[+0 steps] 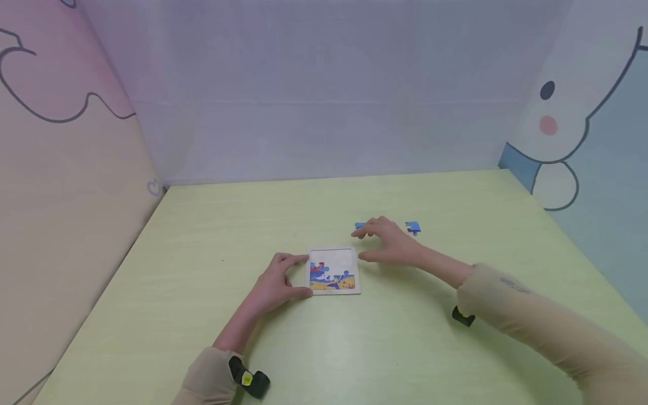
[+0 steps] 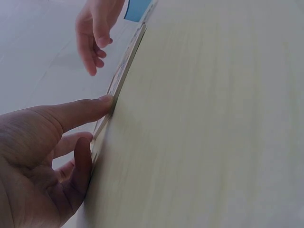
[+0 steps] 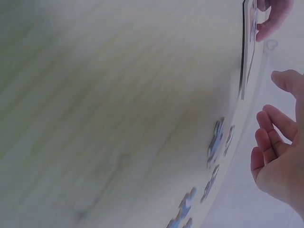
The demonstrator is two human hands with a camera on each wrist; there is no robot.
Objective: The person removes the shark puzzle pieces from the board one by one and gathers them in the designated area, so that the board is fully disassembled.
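Currently I see one puzzle board [image 1: 333,270] steadied by my left hand [image 1: 280,279]; my right hand [image 1: 390,242], relaxed and empty, hovers near two loose blue pieces [image 1: 413,227].

The camera on my head looks forward and down from well above the pale green tabletop [image 1: 202,315], taking in both my hands and the square wooden puzzle tray [image 1: 333,270]. My left wrist camera sits almost on the surface, skimming along it past that tray's edge [image 2: 124,71]. My right wrist camera, equally low, sees the same tray [image 3: 248,42] from the opposite side.
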